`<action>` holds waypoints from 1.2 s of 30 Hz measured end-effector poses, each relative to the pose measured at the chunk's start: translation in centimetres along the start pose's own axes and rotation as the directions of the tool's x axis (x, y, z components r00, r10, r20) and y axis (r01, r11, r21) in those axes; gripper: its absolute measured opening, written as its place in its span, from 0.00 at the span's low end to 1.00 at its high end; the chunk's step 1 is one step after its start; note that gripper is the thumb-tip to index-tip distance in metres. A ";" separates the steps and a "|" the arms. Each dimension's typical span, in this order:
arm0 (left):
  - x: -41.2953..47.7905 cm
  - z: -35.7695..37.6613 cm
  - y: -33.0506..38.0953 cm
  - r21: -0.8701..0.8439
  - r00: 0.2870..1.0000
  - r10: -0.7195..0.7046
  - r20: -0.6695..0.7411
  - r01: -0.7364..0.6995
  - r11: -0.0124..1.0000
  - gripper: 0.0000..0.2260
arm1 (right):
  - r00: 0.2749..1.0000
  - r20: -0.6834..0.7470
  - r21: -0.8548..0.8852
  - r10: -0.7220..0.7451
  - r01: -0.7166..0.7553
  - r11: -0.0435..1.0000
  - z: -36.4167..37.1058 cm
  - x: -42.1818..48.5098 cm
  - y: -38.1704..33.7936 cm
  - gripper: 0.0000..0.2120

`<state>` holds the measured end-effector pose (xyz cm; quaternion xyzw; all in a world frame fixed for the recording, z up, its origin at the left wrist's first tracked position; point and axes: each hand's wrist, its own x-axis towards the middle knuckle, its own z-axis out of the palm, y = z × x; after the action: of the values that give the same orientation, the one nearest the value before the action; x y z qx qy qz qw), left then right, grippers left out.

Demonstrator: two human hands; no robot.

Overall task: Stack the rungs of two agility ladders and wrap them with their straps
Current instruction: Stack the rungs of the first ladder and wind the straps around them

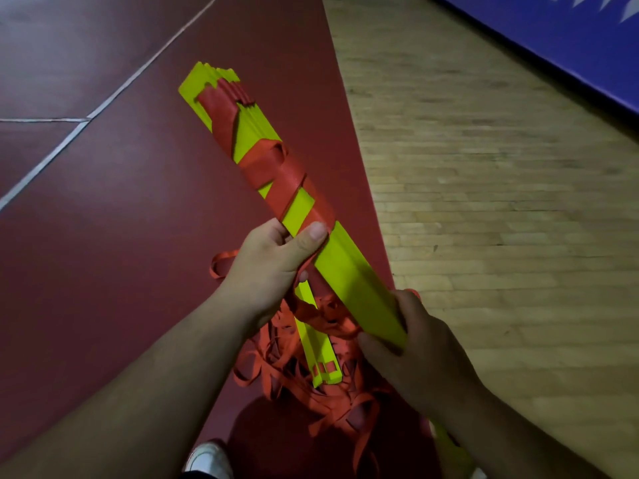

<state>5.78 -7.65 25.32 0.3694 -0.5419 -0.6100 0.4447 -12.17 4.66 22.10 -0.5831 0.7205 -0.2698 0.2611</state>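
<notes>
An indoor sports hall. A dark red court floor (pixel 86 236) carries painted white lines (pixel 114 95) and meets a strip-laid wood floor (pixel 501 202), with a blue panel (pixel 553 39) along its far edge. Yellow agility-ladder rungs (pixel 349 271) and orange straps (pixel 294 385) are training gear.

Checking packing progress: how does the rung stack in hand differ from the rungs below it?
The held stack is gripped by the left hand and right hand; the lower rungs lie untouched. The held stack has strap wound round its middle; the lower rungs sit amid loose strap. Both are yellow.
</notes>
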 end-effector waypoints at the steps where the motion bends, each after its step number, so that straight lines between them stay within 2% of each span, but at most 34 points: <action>1: 0.0 -0.3 0.0 0.001 0.998 0.026 0.060 -0.026 1.000 0.10 | 1.000 -0.027 0.013 -0.008 0.008 1.000 -0.1 -0.1 -0.1 0.23; 4: -0.1 -0.5 -0.2 -0.019 0.986 0.059 0.158 -0.056 0.998 0.05 | 0.999 -0.028 0.108 0.022 -0.019 0.994 -0.4 -0.1 0.0 0.25; 7: -0.2 -0.4 -0.4 -0.049 0.985 0.039 0.167 -0.031 0.998 0.08 | 0.999 0.027 0.170 0.042 -0.046 0.984 -0.6 0.1 0.1 0.25; 11: -0.3 -0.7 -0.5 0.016 0.983 -0.001 0.185 -0.002 1.000 0.07 | 0.980 0.194 0.316 0.037 -0.098 0.944 -1.2 0.5 -0.1 0.22; 14: -0.3 -1.0 -0.6 -0.010 0.980 -0.041 0.197 0.043 0.999 0.10 | 0.954 0.299 0.389 0.028 -0.149 0.909 -2.0 0.8 -0.2 0.16; 16: -0.3 -1.1 -0.7 -0.061 0.978 -0.060 0.198 0.073 0.995 0.17 | 0.925 0.379 0.441 0.008 -0.189 0.877 -2.5 0.9 -0.3 0.14; 18: -0.4 -1.1 -0.5 -0.054 0.979 -0.061 0.193 0.073 0.996 0.32 | 0.873 0.487 0.495 -0.025 -0.253 0.831 -2.7 0.8 -0.3 0.15; 19: -0.4 -1.1 -0.5 -0.031 0.980 -0.045 0.192 0.052 0.998 0.31 | 0.840 0.540 0.536 -0.047 -0.300 0.790 -2.7 0.8 -0.2 0.16; 21: -0.5 -0.9 -0.4 0.019 0.985 -0.025 0.170 0.022 1.000 0.19 | 0.797 0.598 0.585 -0.081 -0.365 0.725 -2.7 0.8 -0.1 0.17; 22: -0.5 -0.7 -0.3 0.027 0.991 -0.025 0.130 0.021 0.999 0.16 | 0.799 0.596 0.580 -0.081 -0.359 0.731 -2.7 0.9 -0.1 0.17; 24: -0.5 -0.3 -0.3 0.036 0.999 -0.013 0.043 0.011 0.999 0.14 | 0.837 0.546 0.497 -0.036 -0.289 0.819 -2.7 1.1 -0.1 0.19; 26: -0.2 -0.1 -0.2 0.067 0.998 -0.020 -0.055 0.024 0.997 0.15 | 0.874 0.486 0.364 -0.010 -0.192 0.912 -2.6 1.2 -0.1 0.28; 28: -0.1 0.1 0.1 0.106 0.991 -0.018 -0.130 0.032 0.994 0.30 | 0.907 0.421 0.210 0.003 -0.101 0.972 -1.9 0.9 -0.4 0.39; 29: -0.2 0.2 0.2 0.109 0.991 -0.031 -0.131 0.045 0.993 0.36 | 0.931 0.366 0.156 0.001 -0.063 0.986 -1.5 0.8 -0.4 0.40; 30: -0.3 0.3 0.2 0.103 0.992 -0.038 -0.117 0.050 0.993 0.36 | 0.953 0.304 0.133 -0.007 -0.036 0.990 -1.2 0.7 -0.4 0.37; 32: -0.2 0.0 -0.1 0.066 0.999 -0.027 -0.029 0.029 0.997 0.28 | 0.976 0.215 0.145 -0.020 -0.012 0.989 -1.1 0.9 -0.4 0.28; 34: -0.4 -0.2 -0.1 -0.067 0.994 -0.056 0.089 0.062 0.996 0.14 | 0.977 0.213 0.195 -0.030 -0.013 0.981 -1.8 1.1 -0.1 0.25; 36: -0.6 -0.2 -0.2 -0.187 0.978 -0.077 0.195 0.114 0.976 0.16 | 0.964 0.264 0.251 -0.038 -0.031 0.967 -2.4 1.1 0.1 0.23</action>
<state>6.16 -7.14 25.05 0.2904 -0.4999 -0.7133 0.3963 -14.09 3.78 23.65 -0.5771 0.6375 -0.2790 0.4274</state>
